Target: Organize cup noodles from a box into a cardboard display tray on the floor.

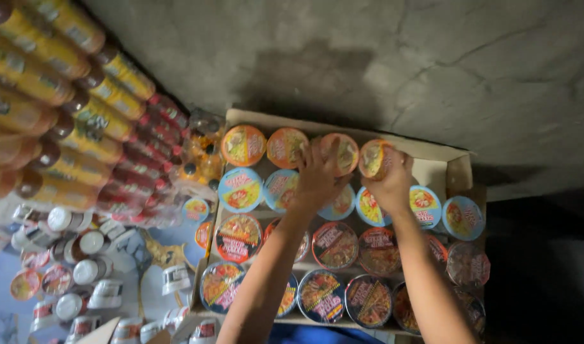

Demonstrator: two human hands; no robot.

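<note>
Head view: we see both bare forearms reaching up into a shallow cardboard box [454,167] with raw brown flaps, packed with round cup noodle tubs in rows. Left hand [316,173] is curled over an orange-lidded cup [340,153] in the far row, fingers wrapped on its rim and lid, so it is closed around that cup. Right hand [390,181] grips a second orange-lidded cup [375,158], tilted so we see its glossy foil lid side-on; fingers are clamped round its wall. Two more orange-lidded cups [243,145] sit flat just beside them on the left of that row. Next row down has blue-lidded cups [240,189], then dark-lidded cups [335,244] nearest us, all shiny film-wrapped discs touching rim to rim. Left of the box we see stacked yellow-labelled bottles [81,121] with dark caps, a run of red-labelled bottles [145,172], and small white-lidded tins [88,271], lying on their sides. Behind is a rough grey cement wall [400,57] with cracks and a darker patch. Image is soft, so fine detail is unclear.
</note>
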